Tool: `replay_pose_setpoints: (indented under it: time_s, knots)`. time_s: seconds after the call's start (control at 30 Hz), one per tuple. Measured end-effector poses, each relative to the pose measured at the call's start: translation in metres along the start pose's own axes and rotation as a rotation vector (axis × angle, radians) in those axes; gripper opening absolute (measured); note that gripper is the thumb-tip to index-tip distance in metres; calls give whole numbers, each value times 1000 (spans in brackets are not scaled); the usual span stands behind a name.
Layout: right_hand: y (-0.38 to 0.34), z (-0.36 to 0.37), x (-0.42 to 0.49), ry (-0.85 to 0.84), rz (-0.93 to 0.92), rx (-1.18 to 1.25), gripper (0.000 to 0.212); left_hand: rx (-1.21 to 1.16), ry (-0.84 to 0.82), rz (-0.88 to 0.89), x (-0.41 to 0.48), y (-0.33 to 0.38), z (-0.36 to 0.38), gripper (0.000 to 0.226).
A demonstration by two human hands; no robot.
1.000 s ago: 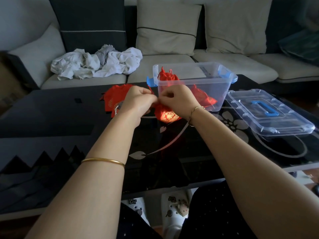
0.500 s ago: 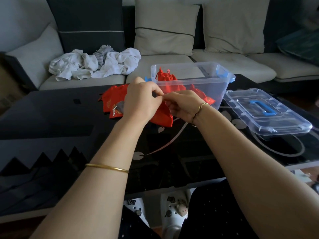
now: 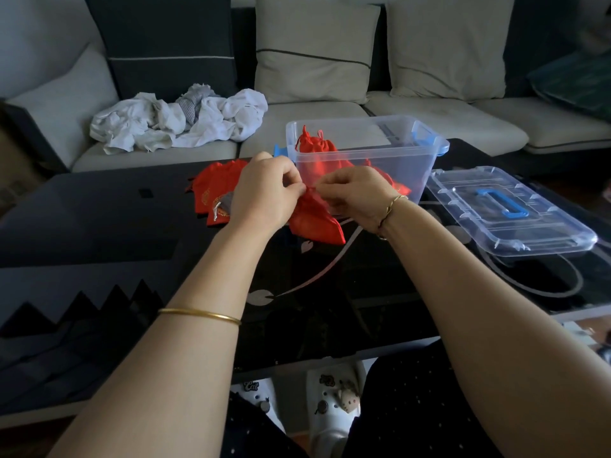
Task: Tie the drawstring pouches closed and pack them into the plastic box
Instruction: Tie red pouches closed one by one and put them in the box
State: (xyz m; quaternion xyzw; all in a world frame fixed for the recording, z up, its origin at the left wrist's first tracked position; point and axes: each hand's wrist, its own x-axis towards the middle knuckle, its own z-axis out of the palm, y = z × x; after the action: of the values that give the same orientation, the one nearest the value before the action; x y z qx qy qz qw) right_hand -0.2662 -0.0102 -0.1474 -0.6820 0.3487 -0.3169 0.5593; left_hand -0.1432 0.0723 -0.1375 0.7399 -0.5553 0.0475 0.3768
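A red drawstring pouch [image 3: 315,223] hangs between my hands just above the dark table. My left hand [image 3: 264,193] pinches its top on the left side, and my right hand [image 3: 355,196] pinches its drawstring on the right. A pile of flat red pouches [image 3: 211,190] lies on the table to the left, partly hidden by my left hand. Behind my hands stands the clear plastic box [image 3: 396,160] with blue latches; a tied red pouch [image 3: 314,148] and other red pouches sit inside it.
The box's clear lid [image 3: 506,209] with a blue handle lies on the glass table [image 3: 99,226] to the right. A sofa with cushions runs behind the table, with crumpled white clothes [image 3: 178,120] on its seat. My shoes show below the table's near edge.
The pouch has been lifted off the table and now hangs from its top. Both hands rose slightly and stay close together at the pouch's mouth.
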Motion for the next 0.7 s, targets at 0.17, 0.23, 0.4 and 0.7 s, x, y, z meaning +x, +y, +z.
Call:
replay_pose_setpoints:
  time_s: [0.17, 0.23, 0.4, 0.7]
  knots:
    - [8, -9, 7, 202, -155, -468, 12, 13, -52, -20, 2, 0, 6, 10]
    - [11, -7, 4, 191, -170, -467, 16, -55, -77, -73, 3, 3, 7, 12]
    - [20, -17, -9, -86, -46, -261, 46, -267, -147, -249, 7, 3, 3, 15]
    - [5, -29, -8, 257, -304, -615, 18, -686, -97, -379, 28, 9, 16, 23]
